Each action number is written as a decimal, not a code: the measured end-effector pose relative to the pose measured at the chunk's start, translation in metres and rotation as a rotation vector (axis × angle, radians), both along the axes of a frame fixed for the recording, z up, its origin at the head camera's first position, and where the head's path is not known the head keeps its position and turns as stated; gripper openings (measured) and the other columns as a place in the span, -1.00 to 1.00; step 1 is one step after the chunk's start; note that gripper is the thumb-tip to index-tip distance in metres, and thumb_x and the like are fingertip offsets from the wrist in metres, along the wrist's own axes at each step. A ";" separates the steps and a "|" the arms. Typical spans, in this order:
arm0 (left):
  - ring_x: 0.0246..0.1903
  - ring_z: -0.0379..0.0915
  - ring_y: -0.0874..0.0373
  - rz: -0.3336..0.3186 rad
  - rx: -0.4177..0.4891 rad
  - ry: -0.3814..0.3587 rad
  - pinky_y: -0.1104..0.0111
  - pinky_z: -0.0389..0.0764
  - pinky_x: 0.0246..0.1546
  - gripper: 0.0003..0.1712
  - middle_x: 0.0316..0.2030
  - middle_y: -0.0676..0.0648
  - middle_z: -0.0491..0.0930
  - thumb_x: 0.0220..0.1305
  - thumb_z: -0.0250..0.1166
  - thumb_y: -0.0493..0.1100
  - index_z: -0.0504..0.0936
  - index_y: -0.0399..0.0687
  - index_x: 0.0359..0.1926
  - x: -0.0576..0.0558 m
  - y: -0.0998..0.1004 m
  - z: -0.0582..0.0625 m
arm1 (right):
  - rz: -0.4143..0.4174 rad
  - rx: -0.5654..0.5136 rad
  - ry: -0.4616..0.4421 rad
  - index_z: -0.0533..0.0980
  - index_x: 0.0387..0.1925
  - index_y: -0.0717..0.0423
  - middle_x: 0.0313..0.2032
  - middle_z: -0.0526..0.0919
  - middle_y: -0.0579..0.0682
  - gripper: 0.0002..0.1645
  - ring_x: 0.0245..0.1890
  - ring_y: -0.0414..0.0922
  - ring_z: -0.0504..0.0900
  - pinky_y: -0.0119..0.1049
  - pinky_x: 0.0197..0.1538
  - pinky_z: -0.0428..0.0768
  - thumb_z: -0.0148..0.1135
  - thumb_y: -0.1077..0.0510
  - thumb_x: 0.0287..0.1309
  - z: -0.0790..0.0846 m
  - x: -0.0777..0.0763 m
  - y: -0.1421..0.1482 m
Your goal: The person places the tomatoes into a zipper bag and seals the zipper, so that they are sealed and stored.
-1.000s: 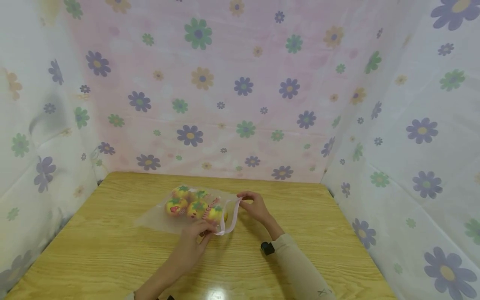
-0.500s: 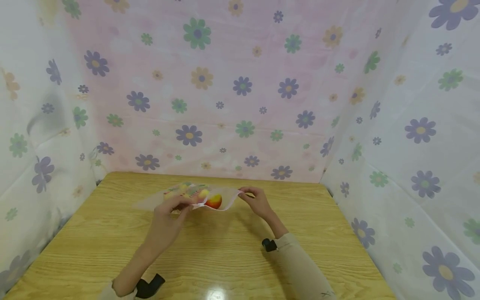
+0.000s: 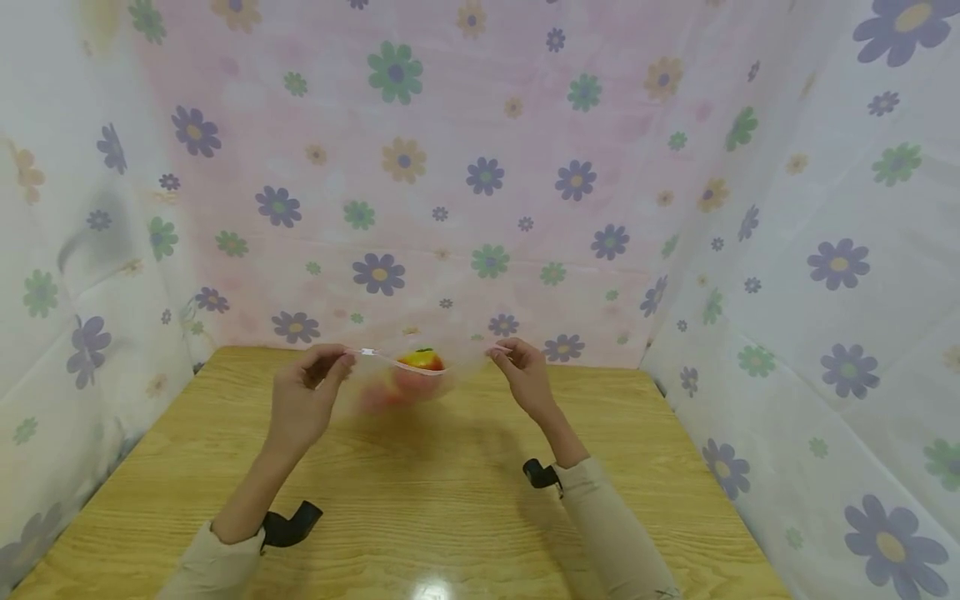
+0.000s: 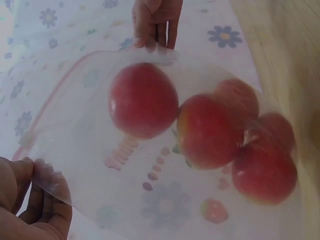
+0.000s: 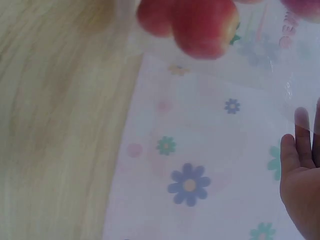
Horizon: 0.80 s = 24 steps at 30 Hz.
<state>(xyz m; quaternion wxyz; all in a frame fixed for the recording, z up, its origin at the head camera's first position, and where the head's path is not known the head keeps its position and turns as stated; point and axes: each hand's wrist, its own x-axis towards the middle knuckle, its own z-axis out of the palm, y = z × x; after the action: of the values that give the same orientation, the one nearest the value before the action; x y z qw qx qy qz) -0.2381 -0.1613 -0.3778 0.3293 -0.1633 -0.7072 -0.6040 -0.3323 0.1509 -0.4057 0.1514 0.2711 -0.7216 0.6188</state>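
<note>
A translucent zip bag (image 4: 90, 125) with a pink-edged mouth and a white slider (image 3: 367, 352) hangs above the wooden table. Inside it are several round, tomato-like red fruits (image 4: 210, 131), yellowish near their green leafy tops. At the mouth's left corner, beside the slider, my left hand (image 3: 303, 396) pinches the bag between thumb and fingers. My right hand (image 3: 528, 379) pinches the opposite corner, so the edge stretches between both hands with a slight sag. Motion blurs the lower part of the bag in the head view.
The wooden table (image 3: 420, 517) lies below, with flower-printed cloth (image 3: 480, 208) standing behind it and on both sides. Black wrist mounts (image 3: 291, 525) sit at the cuffs of beige sleeves (image 3: 615, 533).
The bag has come up off the table, its fruits now hanging below the mouth. My left hand has moved left and up, my right hand slightly up, spreading the mouth wider.
</note>
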 end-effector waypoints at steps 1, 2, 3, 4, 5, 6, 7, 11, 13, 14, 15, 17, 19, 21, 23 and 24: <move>-0.36 0.64 0.30 0.003 0.016 0.001 0.57 0.64 -0.27 -0.91 -0.37 -0.05 0.69 0.37 0.28 -0.43 0.68 -0.43 -0.17 -0.002 -0.001 0.001 | -0.017 -0.014 -0.007 0.54 -0.14 0.56 -0.19 0.71 0.34 -0.83 -0.16 -0.21 0.72 -0.47 0.03 0.62 0.14 0.42 0.40 0.001 -0.002 0.000; -0.37 0.63 0.29 0.008 0.031 0.000 0.56 0.64 -0.28 -0.90 -0.38 0.03 0.68 0.37 0.28 -0.43 0.68 -0.44 -0.17 -0.004 -0.002 0.002 | -0.032 -0.027 -0.006 0.54 -0.12 0.56 -0.18 0.70 0.37 -0.82 -0.16 -0.25 0.71 -0.47 0.04 0.62 0.14 0.41 0.40 0.002 -0.004 0.001; -0.38 0.63 0.29 0.012 0.045 -0.002 0.55 0.64 -0.30 -0.90 -0.38 0.10 0.68 0.38 0.28 -0.42 0.67 -0.45 -0.17 -0.006 -0.003 0.004 | -0.047 -0.040 -0.004 0.54 -0.10 0.56 -0.17 0.69 0.40 -0.81 -0.16 -0.28 0.71 -0.47 0.05 0.61 0.13 0.41 0.41 0.002 -0.006 0.002; -0.38 0.63 0.31 0.019 0.059 -0.006 0.55 0.64 -0.30 -0.89 -0.38 0.17 0.67 0.38 0.28 -0.41 0.66 -0.46 -0.16 -0.008 -0.003 0.005 | -0.063 -0.051 -0.005 0.55 -0.10 0.55 -0.16 0.68 0.40 -0.81 -0.16 -0.30 0.70 -0.47 0.06 0.61 0.13 0.40 0.42 0.003 -0.008 0.002; -0.38 0.62 0.33 0.024 0.072 -0.007 0.55 0.63 -0.30 -0.87 -0.38 0.22 0.66 0.39 0.27 -0.41 0.66 -0.47 -0.15 -0.011 -0.004 0.006 | -0.080 -0.065 -0.008 0.55 -0.10 0.53 -0.15 0.68 0.40 -0.81 -0.16 -0.33 0.69 -0.48 0.05 0.61 0.14 0.39 0.42 0.004 -0.010 0.003; -0.39 0.62 0.34 0.028 0.088 -0.007 0.56 0.63 -0.30 -0.86 -0.38 0.24 0.65 0.40 0.27 -0.40 0.65 -0.49 -0.15 -0.014 -0.005 0.008 | -0.099 -0.069 -0.005 0.56 -0.10 0.52 -0.16 0.69 0.38 -0.81 -0.17 -0.34 0.69 -0.49 0.02 0.60 0.15 0.37 0.42 0.006 -0.011 0.003; -0.39 0.62 0.34 0.030 0.110 -0.007 0.56 0.64 -0.28 -0.85 -0.37 0.24 0.65 0.40 0.26 -0.41 0.64 -0.52 -0.15 -0.016 -0.006 0.009 | -0.117 -0.068 0.003 0.57 -0.10 0.50 -0.17 0.71 0.34 -0.80 -0.19 -0.35 0.68 -0.50 -0.02 0.60 0.16 0.36 0.42 0.009 -0.010 0.002; -0.40 0.60 0.34 0.043 0.177 -0.018 0.58 0.64 -0.26 -0.82 -0.37 0.20 0.64 0.42 0.23 -0.41 0.61 -0.57 -0.15 -0.027 -0.008 0.009 | -0.132 -0.085 0.025 0.59 -0.12 0.47 -0.25 0.74 0.22 -0.81 -0.27 -0.33 0.69 -0.44 -0.13 0.66 0.21 0.33 0.40 0.019 -0.006 0.002; -0.41 0.59 0.33 0.043 0.221 -0.033 0.58 0.64 -0.27 -0.82 -0.37 0.17 0.65 0.43 0.22 -0.40 0.59 -0.58 -0.15 -0.033 -0.009 0.005 | -0.106 -0.101 0.018 0.59 -0.11 0.49 -0.28 0.74 0.22 -0.80 -0.33 -0.30 0.70 -0.40 -0.16 0.71 0.21 0.34 0.39 0.022 -0.003 0.003; -0.41 0.59 0.33 0.039 0.241 -0.044 0.58 0.64 -0.28 -0.82 -0.37 0.16 0.66 0.43 0.22 -0.40 0.59 -0.58 -0.15 -0.036 -0.009 0.002 | -0.090 -0.115 0.008 0.58 -0.10 0.50 -0.29 0.74 0.18 -0.80 -0.35 -0.28 0.72 -0.37 -0.17 0.73 0.22 0.35 0.38 0.023 -0.002 0.004; -0.42 0.59 0.33 0.030 0.263 -0.053 0.58 0.64 -0.29 -0.82 -0.37 0.15 0.66 0.42 0.23 -0.40 0.59 -0.58 -0.16 -0.038 -0.010 -0.002 | -0.074 -0.121 -0.004 0.57 -0.09 0.51 -0.30 0.74 0.12 -0.79 -0.37 -0.28 0.73 -0.36 -0.18 0.74 0.22 0.35 0.38 0.024 -0.001 0.005; -0.43 0.59 0.33 0.017 0.301 -0.076 0.58 0.64 -0.30 -0.82 -0.38 0.13 0.67 0.42 0.24 -0.40 0.59 -0.57 -0.16 -0.042 -0.010 -0.008 | -0.051 -0.118 -0.020 0.56 -0.08 0.52 -0.33 0.74 0.01 -0.77 -0.40 -0.27 0.73 -0.36 -0.21 0.74 0.22 0.35 0.38 0.024 0.000 0.007; -0.44 0.60 0.34 0.013 0.321 -0.105 0.58 0.65 -0.31 -0.81 -0.40 0.13 0.68 0.42 0.24 -0.38 0.59 -0.56 -0.15 -0.044 -0.010 -0.014 | -0.028 -0.112 -0.036 0.56 -0.09 0.53 -0.37 0.71 -0.16 -0.76 -0.40 -0.26 0.73 -0.36 -0.22 0.74 0.22 0.33 0.39 0.022 0.000 0.010; -0.44 0.60 0.34 0.009 0.332 -0.139 0.58 0.65 -0.31 -0.80 -0.40 0.15 0.68 0.43 0.24 -0.37 0.60 -0.56 -0.13 -0.046 -0.010 -0.018 | -0.001 -0.102 -0.046 0.55 -0.09 0.55 -0.37 0.70 -0.17 -0.74 -0.39 -0.26 0.72 -0.35 -0.21 0.74 0.20 0.31 0.41 0.019 -0.001 0.013; -0.43 0.60 0.36 0.014 0.324 -0.183 0.58 0.64 -0.30 -0.78 -0.41 0.19 0.68 0.44 0.24 -0.35 0.60 -0.56 -0.10 -0.048 -0.012 -0.022 | 0.023 -0.092 -0.061 0.54 -0.09 0.57 -0.37 0.69 -0.16 -0.72 -0.37 -0.26 0.72 -0.34 -0.21 0.74 0.17 0.30 0.44 0.015 -0.003 0.016; -0.43 0.59 0.37 0.015 0.319 -0.205 0.59 0.64 -0.30 -0.76 -0.41 0.20 0.68 0.45 0.23 -0.34 0.60 -0.56 -0.08 -0.048 -0.012 -0.025 | 0.029 -0.087 -0.069 0.54 -0.08 0.57 -0.36 0.68 -0.15 -0.71 -0.36 -0.25 0.71 -0.34 -0.21 0.74 0.16 0.29 0.45 0.013 -0.003 0.017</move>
<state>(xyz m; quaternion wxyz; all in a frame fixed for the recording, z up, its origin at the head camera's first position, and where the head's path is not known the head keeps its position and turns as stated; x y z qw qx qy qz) -0.2864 -0.1735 -0.4026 0.2817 -0.0412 -0.6335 -0.7195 -0.3352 0.1683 -0.3930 0.1289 0.2531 -0.6947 0.6608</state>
